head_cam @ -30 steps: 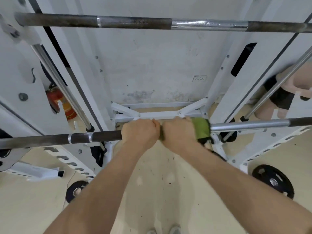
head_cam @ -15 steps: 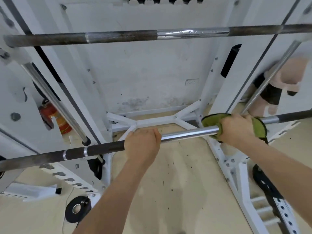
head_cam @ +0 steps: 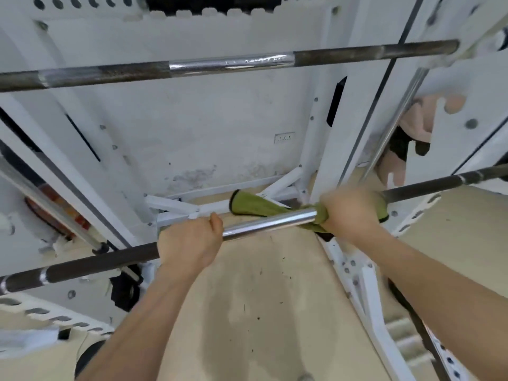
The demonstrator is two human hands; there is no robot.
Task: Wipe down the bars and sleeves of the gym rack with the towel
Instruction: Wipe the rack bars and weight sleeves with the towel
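Note:
A long barbell runs across the white rack at waist height, shiny in the middle and dark at both ends. My left hand grips it left of the shiny part. My right hand, blurred with motion, holds the green towel wrapped round the bar at the right end of the shiny part. A loose flap of the towel sticks out to the left behind the bar. A second bar lies higher up across the rack.
White rack uprights and slanted chrome guide rods stand on both sides. White base struts and black weight plates lie on the beige floor. A red object sits behind the left upright. A wall closes the back.
My right hand slid the towel along the bar to the right, away from my left hand, then a little back left. The view shifted right. My left hand kept its grip.

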